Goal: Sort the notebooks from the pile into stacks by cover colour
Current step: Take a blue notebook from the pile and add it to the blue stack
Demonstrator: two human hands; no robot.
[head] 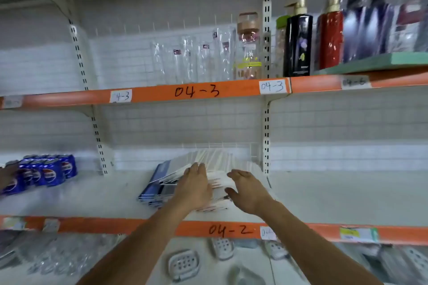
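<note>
A fanned pile of notebooks [215, 164] lies on the white middle shelf [92, 194], labelled 04-2. Blue-covered notebooks [152, 190] show at the pile's left side, and white-covered ones [220, 183] with red marks lie in the middle and right. My left hand [195, 186] rests flat on top of the pile, fingers straight and pointing away from me. My right hand [249, 188] is open just right of it, palm turned toward the pile's right edge, thumb near the white covers. Whether it touches them is unclear.
Blue soda cans [44, 172] stand at the shelf's left end. The upper shelf 04-3 [196, 91] carries clear packets, a jar and tall bottles [298, 44]. Soap dishes [184, 264] lie on the shelf below. A steel upright [266, 146] stands right of the pile.
</note>
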